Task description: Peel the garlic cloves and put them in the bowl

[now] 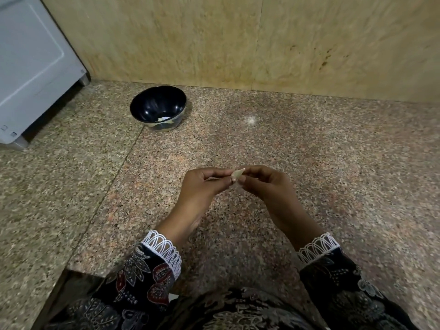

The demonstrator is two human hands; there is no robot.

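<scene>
A pale garlic clove (238,174) is held above the granite counter between both hands. My left hand (202,186) pinches its left side with fingertips and thumb. My right hand (266,184) pinches its right side, fingers curled. A dark blue bowl (145,103) stands at the back left of the counter, well away from the hands. Something pale lies at the bottom of the bowl, near its front wall.
The speckled granite counter (309,163) runs to a beige stone wall (214,39) behind. A white appliance (31,67) stands at the far left. The counter's front edge steps inward at the lower left (69,270). A small pale scrap (173,297) lies by my left sleeve.
</scene>
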